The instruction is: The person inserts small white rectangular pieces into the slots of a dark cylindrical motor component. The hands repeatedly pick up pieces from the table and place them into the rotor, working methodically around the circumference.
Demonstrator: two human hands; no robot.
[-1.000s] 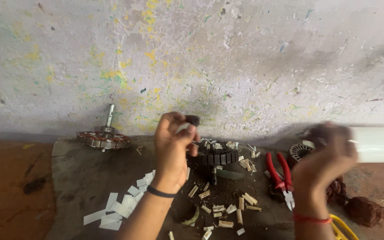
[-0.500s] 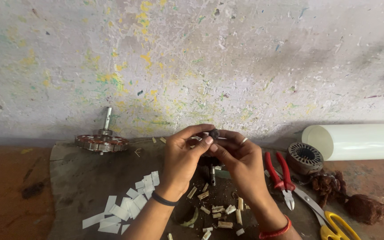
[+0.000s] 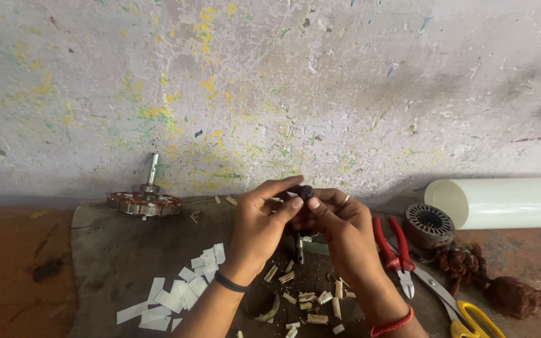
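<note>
Above scattered pale slivers (image 3: 311, 299), left hand (image 3: 259, 228) and right hand (image 3: 339, 226) share a closed grip — dark, rounded metal part (image 3: 305, 190).

soft, even daylight fills the view, moderately bright, with no glare and no blown patches. it seems to fall from above and the near side. the speckled wall (image 3: 270, 81) at the far side is evenly lit, greying a little toward the right. a dim band of shadow lies where it meets the dark mat (image 3: 114, 263). the left hand (image 3: 259, 228) and right hand (image 3: 340, 231) are fairly sharp, shading the small dark part between them. mild bending shows at the edges; near corners look slightly softer.
</note>
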